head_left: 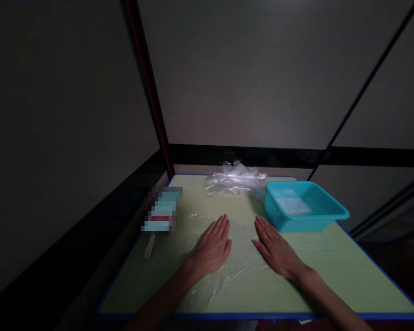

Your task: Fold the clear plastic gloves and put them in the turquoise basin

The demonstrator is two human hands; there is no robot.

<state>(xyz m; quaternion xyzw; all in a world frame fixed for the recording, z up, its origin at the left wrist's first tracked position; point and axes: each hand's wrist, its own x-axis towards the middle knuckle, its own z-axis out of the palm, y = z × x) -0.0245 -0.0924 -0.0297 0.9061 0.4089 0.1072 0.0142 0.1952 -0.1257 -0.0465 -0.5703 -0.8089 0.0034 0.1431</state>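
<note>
A clear plastic bag (239,250) lies spread flat on the middle of the table. On its left side rests my left hand (214,246), palm down with the fingers stretched out. My right hand (276,248) lies flat at the bag's right side, fingers extended and the thumb apart. Neither hand grips anything. Beyond them, near the table's far edge, sits a crumpled heap of clear plastic bags (236,179).
A turquoise basin (303,223) with a flat whitish packet (293,206) inside stands to the right. At the left lies a blurred-out item (163,209) with a pale strap (149,247). The yellow-green table (348,276) has a blue edge; walls close off the back and left.
</note>
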